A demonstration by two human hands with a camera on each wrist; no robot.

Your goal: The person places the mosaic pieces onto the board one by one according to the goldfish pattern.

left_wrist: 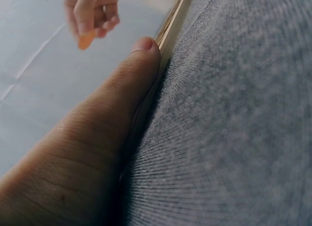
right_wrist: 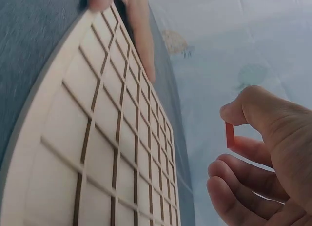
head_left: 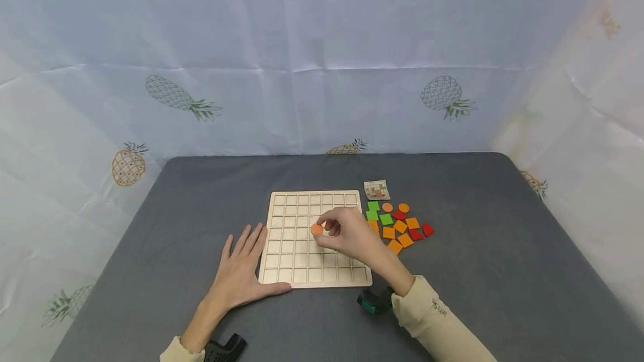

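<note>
Left hand (head_left: pixel 238 272): fingers straight and spread, gripping nothing; its thumb lies against the near edge of the board (head_left: pixel 285 246), which could slide if that hand pushed sideways.
Right hand (head_left: pixel 354 233): thumb and index finger nearly together, pinching the orange disc (head_left: pixel 316 229); the other fingers curl loosely.
Slip risk: so small a hold at the rim could let the disc tip or drop, and a round piece might roll.
Disc: raised over the middle of the board, apart from it; round, flat, plain orange, thin edge-on.
Board grid: pale wood, square cells between narrow bars.
Loose pieces: orange squares (head_left: pixel 389 232), red pieces (head_left: pixel 415 234) and green squares (head_left: pixel 386 219) beside the board; a brushing forearm could scatter them.
</note>
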